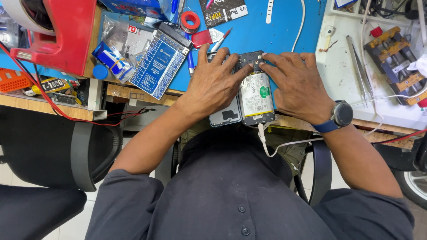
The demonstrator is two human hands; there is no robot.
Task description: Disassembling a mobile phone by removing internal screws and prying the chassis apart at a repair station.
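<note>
An opened phone (256, 95), back cover off and battery exposed, lies at the near edge of the blue bench (284, 26), partly overhanging it. Both hands press on it without gripping: the left hand (213, 84) lies flat with fingers spread over the phone's left side and a second grey phone panel (225, 116) beside it, and the right hand (299, 84) has its fingertips on the top, near the camera module. A white cable (267, 142) hangs from the phone's near end (apparently plugged in). A snag on that cable, or uneven finger pressure, could tip the phone off the edge. Tweezers (358, 66) lie to the right.
</note>
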